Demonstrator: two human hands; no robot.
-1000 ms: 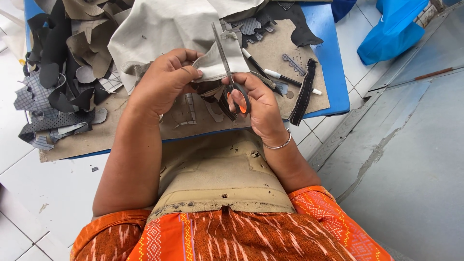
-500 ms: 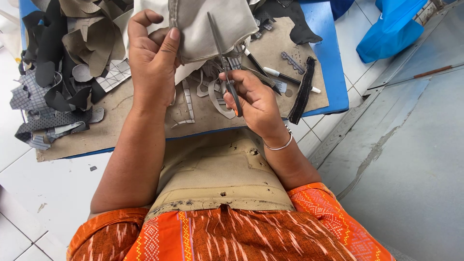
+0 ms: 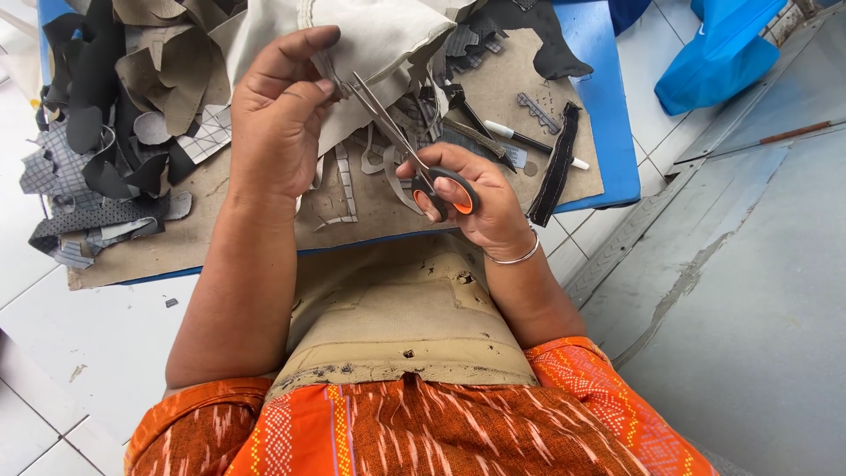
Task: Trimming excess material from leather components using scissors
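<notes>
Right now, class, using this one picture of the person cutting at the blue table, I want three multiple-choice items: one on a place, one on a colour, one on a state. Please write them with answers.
1. Where does the pen lie?
A. on the brown board
B. on the floor
C. in the person's lap

2. What colour lines the scissors' handles?
A. green
B. orange
C. white

3. What is the left hand doing?
A. resting flat and empty
B. pinching the beige fabric
C. holding the pen

Answers: 1 A, it rests on the board beside the black strip. 2 B, orange shows inside the loop in the right hand. 3 B, thumb and fingers grip the fabric's edge at the blades.
</notes>
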